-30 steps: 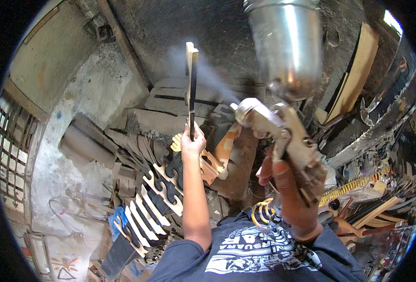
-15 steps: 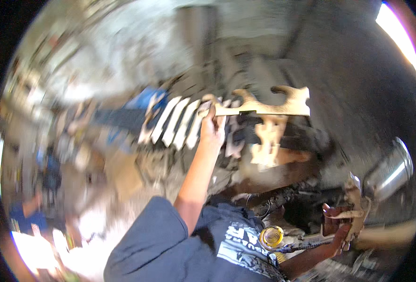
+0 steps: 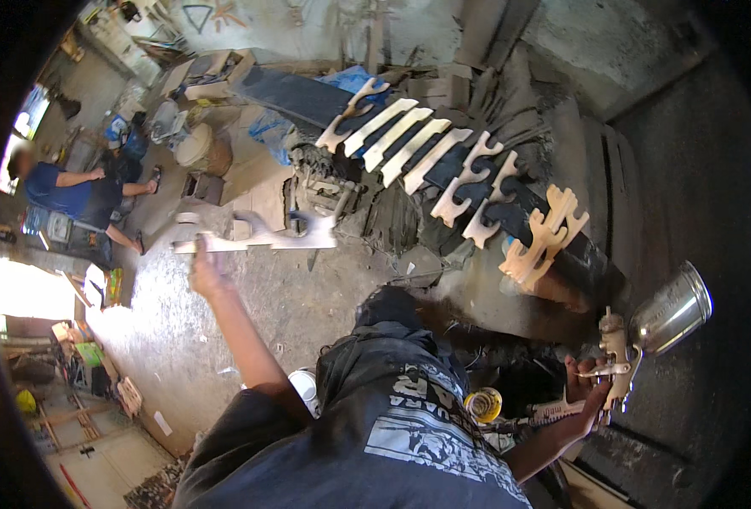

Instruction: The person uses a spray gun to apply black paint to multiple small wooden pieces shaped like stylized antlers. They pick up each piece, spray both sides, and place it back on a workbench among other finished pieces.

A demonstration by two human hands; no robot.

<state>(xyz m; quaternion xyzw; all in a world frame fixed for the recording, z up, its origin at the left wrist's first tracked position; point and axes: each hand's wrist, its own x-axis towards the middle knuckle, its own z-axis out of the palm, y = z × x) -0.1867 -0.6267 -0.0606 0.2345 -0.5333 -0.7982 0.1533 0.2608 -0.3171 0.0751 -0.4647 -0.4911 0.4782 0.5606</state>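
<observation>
Head view: L hand closed on wood pc nr its L end; far end free, pc held out over floor, well apart from the gun. Hand blurred, so exact finger placement can't be confirmed. R hand wrapped round spray gun, metal cup tilted to upper R. Trigger position: can't tell; no mist seen. Other wood pcs lie in a row on dark surface, slats amid hooked ones; a few cut pcs overlap nr its R end. Co-worker at far L. Risks, in insp.'s judgement: (1) one-end grip on a long pc: may twist or drop if fingers slacken, poss. chipping the hooks; (2) coating, if wet, may smear where fingers press; (3) tilted cup may drip or spill if leaned further, assuming it's filled and lid not tight; (4) yellow hose coil sits nr R forearm, may snag on a turn; (5) overlapping pcs may stick or mark if wet; dryness can't be told.
</observation>
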